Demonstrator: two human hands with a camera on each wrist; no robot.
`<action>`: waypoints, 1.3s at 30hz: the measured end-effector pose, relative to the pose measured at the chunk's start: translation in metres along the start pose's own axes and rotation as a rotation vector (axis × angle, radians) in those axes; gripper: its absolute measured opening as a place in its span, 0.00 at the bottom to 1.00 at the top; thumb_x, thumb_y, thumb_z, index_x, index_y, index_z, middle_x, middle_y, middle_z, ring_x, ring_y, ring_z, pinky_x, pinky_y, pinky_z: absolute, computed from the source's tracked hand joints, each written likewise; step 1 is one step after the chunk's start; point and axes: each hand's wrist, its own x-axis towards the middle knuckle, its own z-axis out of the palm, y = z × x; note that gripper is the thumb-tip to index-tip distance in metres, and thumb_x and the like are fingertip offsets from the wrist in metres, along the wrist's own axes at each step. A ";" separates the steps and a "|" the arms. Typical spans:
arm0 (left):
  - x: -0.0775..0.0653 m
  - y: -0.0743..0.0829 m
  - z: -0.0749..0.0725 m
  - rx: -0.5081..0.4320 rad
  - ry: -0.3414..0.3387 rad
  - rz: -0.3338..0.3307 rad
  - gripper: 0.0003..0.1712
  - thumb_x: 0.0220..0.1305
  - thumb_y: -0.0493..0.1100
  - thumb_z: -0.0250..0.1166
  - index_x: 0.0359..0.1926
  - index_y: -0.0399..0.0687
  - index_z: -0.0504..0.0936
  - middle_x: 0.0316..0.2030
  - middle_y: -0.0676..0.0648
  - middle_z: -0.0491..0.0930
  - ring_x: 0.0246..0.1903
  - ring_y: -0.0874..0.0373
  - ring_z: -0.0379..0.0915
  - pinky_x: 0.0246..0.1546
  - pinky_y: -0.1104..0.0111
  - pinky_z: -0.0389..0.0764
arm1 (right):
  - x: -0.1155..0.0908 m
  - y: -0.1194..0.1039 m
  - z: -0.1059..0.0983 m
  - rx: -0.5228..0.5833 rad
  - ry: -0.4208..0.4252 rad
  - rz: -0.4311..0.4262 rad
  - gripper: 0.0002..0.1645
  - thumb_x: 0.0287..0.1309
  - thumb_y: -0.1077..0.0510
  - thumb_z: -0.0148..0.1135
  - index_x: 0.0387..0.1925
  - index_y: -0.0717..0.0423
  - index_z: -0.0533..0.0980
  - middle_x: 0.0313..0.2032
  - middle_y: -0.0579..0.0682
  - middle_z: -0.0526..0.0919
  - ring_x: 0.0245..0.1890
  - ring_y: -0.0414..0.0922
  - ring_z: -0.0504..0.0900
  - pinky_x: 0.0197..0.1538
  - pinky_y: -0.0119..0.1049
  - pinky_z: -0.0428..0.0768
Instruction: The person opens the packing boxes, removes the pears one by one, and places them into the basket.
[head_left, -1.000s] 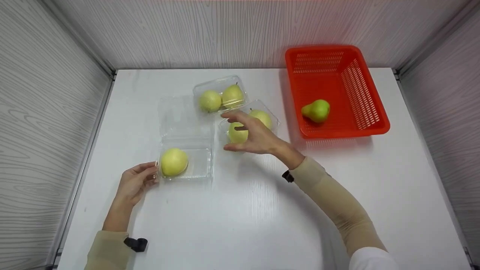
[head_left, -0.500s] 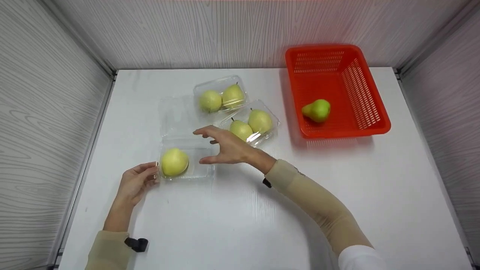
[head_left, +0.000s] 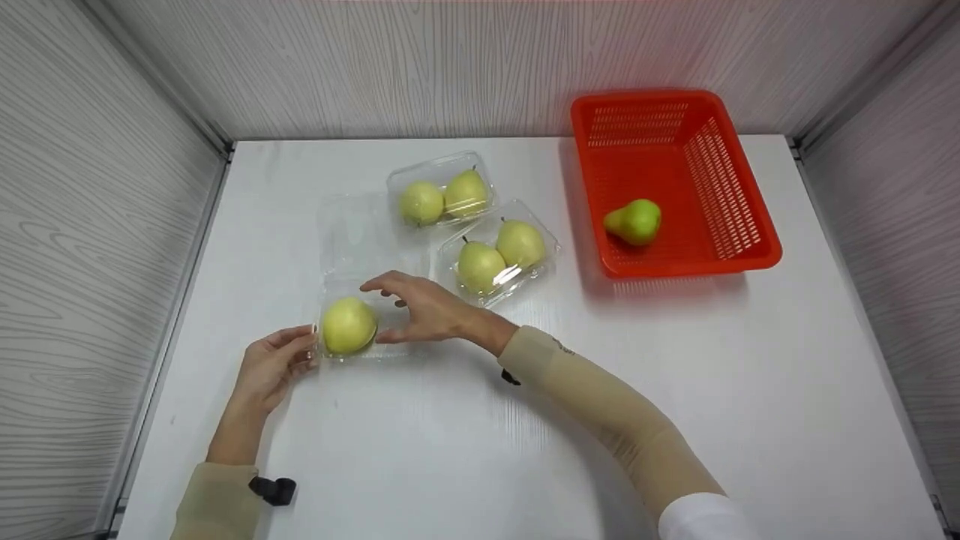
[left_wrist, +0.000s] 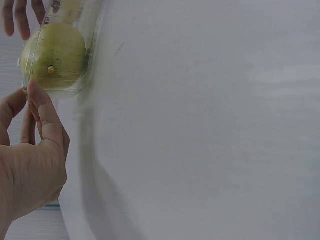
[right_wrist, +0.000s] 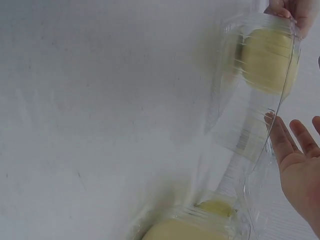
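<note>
A clear plastic clamshell box (head_left: 401,352) lies on the table with its lid (head_left: 356,236) folded back away from the person. In its left half sits a round yellow pear (head_left: 349,325). The left hand (head_left: 271,367) pinches the box's left rim between thumb and fingers, close beside the pear; the left wrist view shows these fingertips (left_wrist: 37,90) at the rim. Over the box's right half hovers the right hand (head_left: 427,309), thumb and fingers spread toward the pear with nothing between them. In the right wrist view its fingers (right_wrist: 282,137) are extended beside the box wall.
Two closed clear boxes, one at the back (head_left: 401,176) and one nearer (head_left: 551,251), each hold two yellow pears. The back one overlaps the open lid's corner in the head view. At the back right, a red basket (head_left: 690,266) holds a green pear (head_left: 636,222).
The right hand has moved left and slightly toward the person, from over the nearer closed box to beside the yellow pear. The left hand and the open box have stayed put.
</note>
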 end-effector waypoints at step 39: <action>0.000 0.001 -0.001 -0.013 -0.009 -0.021 0.03 0.69 0.41 0.73 0.39 0.57 0.89 0.36 0.58 0.87 0.34 0.66 0.83 0.38 0.77 0.89 | 0.040 -0.005 0.040 -0.207 -0.100 0.039 0.46 0.59 0.43 0.79 0.74 0.46 0.68 0.71 0.48 0.72 0.69 0.45 0.76 0.74 0.35 0.77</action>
